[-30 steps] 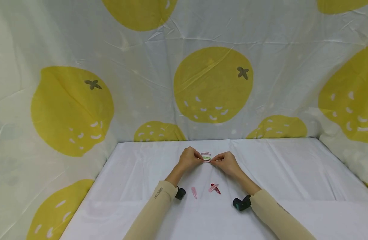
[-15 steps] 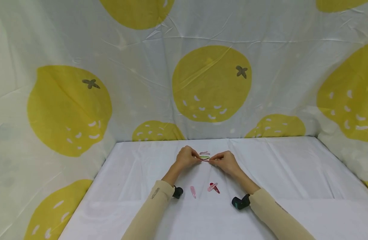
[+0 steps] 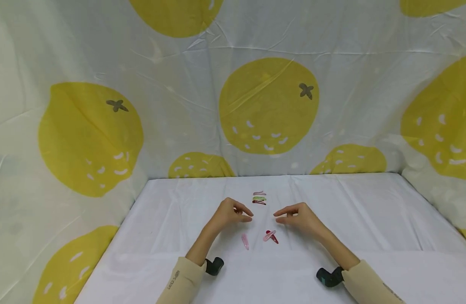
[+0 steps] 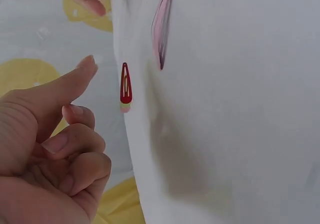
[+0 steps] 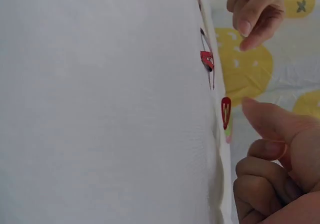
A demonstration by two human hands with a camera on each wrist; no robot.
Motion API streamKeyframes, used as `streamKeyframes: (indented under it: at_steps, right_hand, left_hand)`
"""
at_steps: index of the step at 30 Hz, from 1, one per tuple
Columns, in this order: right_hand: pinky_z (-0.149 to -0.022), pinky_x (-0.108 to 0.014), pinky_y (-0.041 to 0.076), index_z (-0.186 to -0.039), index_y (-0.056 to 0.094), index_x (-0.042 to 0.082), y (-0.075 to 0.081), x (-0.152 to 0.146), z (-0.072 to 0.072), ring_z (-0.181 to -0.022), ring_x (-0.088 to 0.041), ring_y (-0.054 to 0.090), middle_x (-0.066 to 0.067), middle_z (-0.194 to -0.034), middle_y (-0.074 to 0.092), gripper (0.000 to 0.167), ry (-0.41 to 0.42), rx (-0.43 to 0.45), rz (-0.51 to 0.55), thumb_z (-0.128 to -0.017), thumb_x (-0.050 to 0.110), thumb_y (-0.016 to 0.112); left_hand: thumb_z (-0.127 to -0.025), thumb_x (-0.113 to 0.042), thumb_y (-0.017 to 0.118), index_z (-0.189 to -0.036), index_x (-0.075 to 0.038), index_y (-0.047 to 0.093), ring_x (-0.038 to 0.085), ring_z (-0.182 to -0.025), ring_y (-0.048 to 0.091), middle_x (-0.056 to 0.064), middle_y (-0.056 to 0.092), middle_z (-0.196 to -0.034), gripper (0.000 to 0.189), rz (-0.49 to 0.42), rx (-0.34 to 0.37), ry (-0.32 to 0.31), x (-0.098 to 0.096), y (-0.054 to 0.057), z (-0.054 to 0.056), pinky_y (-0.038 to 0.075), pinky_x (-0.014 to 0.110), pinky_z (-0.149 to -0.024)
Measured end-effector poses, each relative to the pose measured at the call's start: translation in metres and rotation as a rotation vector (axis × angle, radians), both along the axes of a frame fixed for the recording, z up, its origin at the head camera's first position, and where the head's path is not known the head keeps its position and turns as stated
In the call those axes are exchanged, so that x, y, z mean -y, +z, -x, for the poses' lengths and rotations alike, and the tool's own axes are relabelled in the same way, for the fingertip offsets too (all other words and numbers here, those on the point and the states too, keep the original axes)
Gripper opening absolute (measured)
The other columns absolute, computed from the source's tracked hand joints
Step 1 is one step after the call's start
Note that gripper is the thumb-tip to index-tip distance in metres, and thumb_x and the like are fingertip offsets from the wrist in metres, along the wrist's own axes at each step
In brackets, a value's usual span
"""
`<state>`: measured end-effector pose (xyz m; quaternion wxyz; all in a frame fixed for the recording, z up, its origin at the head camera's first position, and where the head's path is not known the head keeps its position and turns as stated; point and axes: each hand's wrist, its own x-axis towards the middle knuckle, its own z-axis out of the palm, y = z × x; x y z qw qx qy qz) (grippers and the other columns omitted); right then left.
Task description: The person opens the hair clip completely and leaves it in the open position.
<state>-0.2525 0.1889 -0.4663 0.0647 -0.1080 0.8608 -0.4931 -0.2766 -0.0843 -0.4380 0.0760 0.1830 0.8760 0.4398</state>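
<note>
My left hand (image 3: pixel 233 212) hovers over the white cloth with thumb and forefinger parted, holding nothing. Opposite it, my right hand (image 3: pixel 299 216) is likewise off the cloth and holds nothing, its thumb and forefinger apart. Beyond both hands, three snap hair clips lie in a short stack of rows: a pink clip (image 3: pixel 259 193) farthest, a green clip (image 3: pixel 259 198), and a dark red clip (image 3: pixel 259 202) nearest. Closer to me, a single pink clip (image 3: pixel 245 241) lies below my left hand. To its right, a light pink clip (image 3: pixel 269 235) crosses over a red clip (image 3: pixel 275 240).
A white cloth (image 3: pixel 369 219) covers the table. Behind and at the sides hangs a curtain (image 3: pixel 195 105) printed with yellow fruit. Black wrist cameras, one on the left wrist (image 3: pixel 215 266) and one on the right (image 3: pixel 329 277), jut inward over the cloth.
Both hands have let go of the dark red clip, which now lies beside the green one. They have drawn back toward me and moved farther apart.
</note>
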Motion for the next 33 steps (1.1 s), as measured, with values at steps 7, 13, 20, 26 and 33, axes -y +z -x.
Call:
streamKeyframes:
  at_steps: [7,13,20,26,33]
  right_hand:
    - [-0.054,-0.019,0.031,-0.105,0.083,0.007,-0.012,0.000,-0.016,-0.059,-0.001,0.040,-0.008,-0.072,0.071,0.019,0.217,-0.061,0.035,-0.087,0.014,0.083]
    - [-0.055,-0.017,0.034,-0.097,0.084,0.006,-0.016,0.008,-0.017,-0.063,0.001,0.046,-0.011,-0.094,0.080,0.012,0.238,-0.083,0.038,-0.086,0.011,0.082]
    - [-0.056,-0.017,0.035,-0.095,0.083,0.007,-0.013,0.012,-0.018,-0.063,0.000,0.046,-0.006,-0.090,0.079,0.009,0.222,-0.070,0.002,-0.087,0.012,0.082]
    - [-0.066,-0.019,0.045,-0.093,0.083,0.008,-0.013,0.016,-0.018,-0.074,-0.002,0.057,-0.005,-0.092,0.079,0.008,0.214,-0.029,0.003,-0.088,0.014,0.081]
    - [-0.069,-0.019,0.047,-0.094,0.082,0.008,-0.012,0.019,-0.019,-0.078,-0.003,0.060,-0.007,-0.094,0.079,0.010,0.227,-0.020,0.031,-0.091,0.016,0.078]
  left_hand:
    - [-0.078,-0.008,0.089,-0.088,-0.005,0.084,0.008,-0.060,0.043,-0.006,0.054,-0.060,0.012,0.032,0.080,-0.013,-0.004,-0.008,-0.026,0.032,0.019,-0.055]
    - [-0.076,-0.005,0.089,-0.086,-0.004,0.083,0.007,-0.058,0.042,-0.006,0.050,-0.057,0.012,0.025,0.072,-0.044,-0.009,-0.015,-0.034,0.031,0.019,-0.053]
    - [-0.075,-0.005,0.090,-0.083,-0.005,0.083,0.008,-0.058,0.044,-0.006,0.052,-0.057,0.011,0.036,0.077,-0.037,-0.013,-0.017,-0.036,0.032,0.020,-0.053]
    - [-0.075,-0.004,0.090,-0.083,-0.003,0.083,0.007,-0.055,0.044,-0.007,0.052,-0.055,0.011,0.022,0.086,-0.039,-0.015,-0.016,-0.037,0.031,0.020,-0.051]
    - [-0.075,-0.004,0.090,-0.081,-0.002,0.083,0.006,-0.055,0.045,-0.006,0.057,-0.059,0.010,-0.011,0.104,-0.052,-0.015,-0.016,-0.037,0.033,0.019,-0.051]
